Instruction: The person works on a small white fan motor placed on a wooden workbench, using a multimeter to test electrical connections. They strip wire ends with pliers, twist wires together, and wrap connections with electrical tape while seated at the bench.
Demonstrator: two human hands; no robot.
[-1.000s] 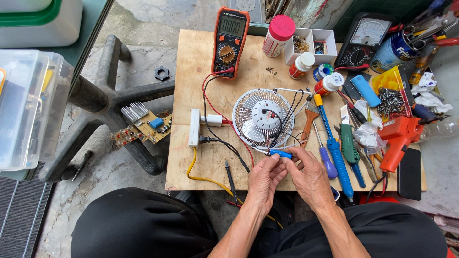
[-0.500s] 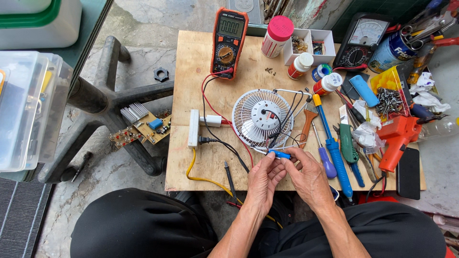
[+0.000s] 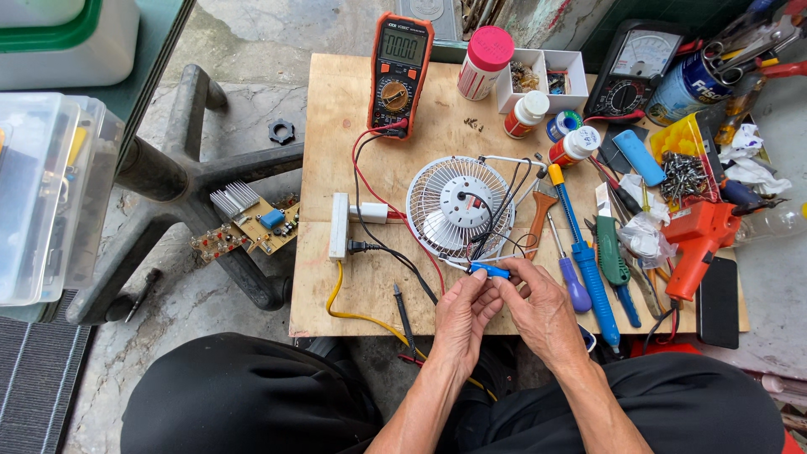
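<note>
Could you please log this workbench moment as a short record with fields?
Left hand: pinches the small blue part
Right hand: fingertips on the same blue part
Beside the hands: small white fan, black wires running from it to the blue part
Meter: orange multimeter at the board's far edge
Surface: wooden board
Right of fan: blue screwdriver, orange glue gun

Blue part mostly hidden by fingertips; can contents cut off at top edge.
</note>
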